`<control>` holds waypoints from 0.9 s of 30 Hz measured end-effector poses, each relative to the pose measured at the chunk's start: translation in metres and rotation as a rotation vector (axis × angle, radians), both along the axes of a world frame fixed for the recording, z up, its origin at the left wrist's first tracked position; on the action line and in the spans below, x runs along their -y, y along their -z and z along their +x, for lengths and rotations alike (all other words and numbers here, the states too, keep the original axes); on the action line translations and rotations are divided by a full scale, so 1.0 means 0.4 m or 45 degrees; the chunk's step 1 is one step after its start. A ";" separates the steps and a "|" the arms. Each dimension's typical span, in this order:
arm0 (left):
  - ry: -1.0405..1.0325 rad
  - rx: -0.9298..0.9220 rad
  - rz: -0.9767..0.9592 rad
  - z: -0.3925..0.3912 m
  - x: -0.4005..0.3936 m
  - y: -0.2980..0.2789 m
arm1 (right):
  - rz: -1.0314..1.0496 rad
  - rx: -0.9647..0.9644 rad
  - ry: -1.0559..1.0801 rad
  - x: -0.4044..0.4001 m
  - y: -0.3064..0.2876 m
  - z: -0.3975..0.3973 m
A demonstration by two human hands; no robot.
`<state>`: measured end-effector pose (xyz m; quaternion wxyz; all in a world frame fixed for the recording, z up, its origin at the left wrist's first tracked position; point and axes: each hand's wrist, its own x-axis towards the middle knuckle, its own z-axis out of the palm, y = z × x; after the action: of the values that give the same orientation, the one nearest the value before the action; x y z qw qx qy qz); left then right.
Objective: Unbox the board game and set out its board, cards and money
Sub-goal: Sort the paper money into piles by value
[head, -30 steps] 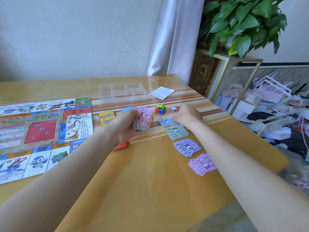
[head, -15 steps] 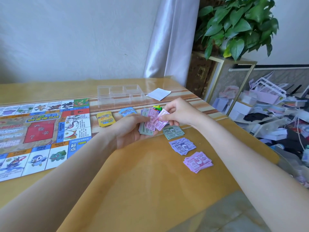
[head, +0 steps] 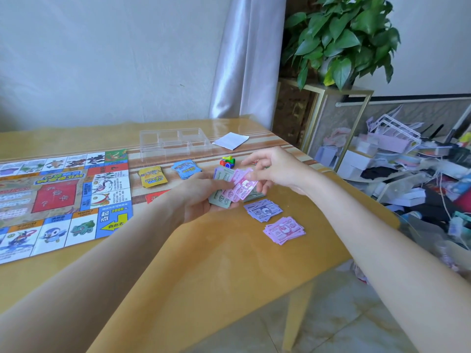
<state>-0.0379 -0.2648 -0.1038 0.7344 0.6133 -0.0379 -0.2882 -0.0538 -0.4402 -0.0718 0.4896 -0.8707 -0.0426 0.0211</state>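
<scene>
Over the worktop (head: pixel 204 263), a wad of bills (head: pixel 224 189) is held in the left hand (head: pixel 201 197), green notes underneath and pink ones fanned out on top, "1000" printed on them. One pink note (head: pixel 246 186) is pinched at its edge by the right hand (head: pixel 275 169), so both grips are closed on paper. Nothing can be seen inside the clear tray (head: pixel 175 143) at the back. Purple (head: pixel 263 210) and pink (head: pixel 284 230) piles are laid just right of the hands, yellow (head: pixel 153 176) and blue (head: pixel 186 169) card decks beside the board (head: pixel 63 200).
</scene>
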 end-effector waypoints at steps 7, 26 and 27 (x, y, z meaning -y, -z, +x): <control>0.086 0.042 0.133 -0.062 0.025 0.003 | -0.475 -0.136 -0.039 0.028 -0.010 -0.064; 0.052 -0.237 -0.095 -0.113 0.057 0.007 | -0.586 -0.075 0.072 0.056 -0.016 -0.119; 0.096 -0.261 -0.148 -0.111 0.057 0.003 | -0.468 -0.062 0.030 0.043 -0.016 -0.115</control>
<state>-0.0822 -0.2875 -0.1051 0.7573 0.5353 -0.0024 -0.3740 -0.1000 -0.4572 -0.0652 0.3231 -0.9452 -0.0158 0.0438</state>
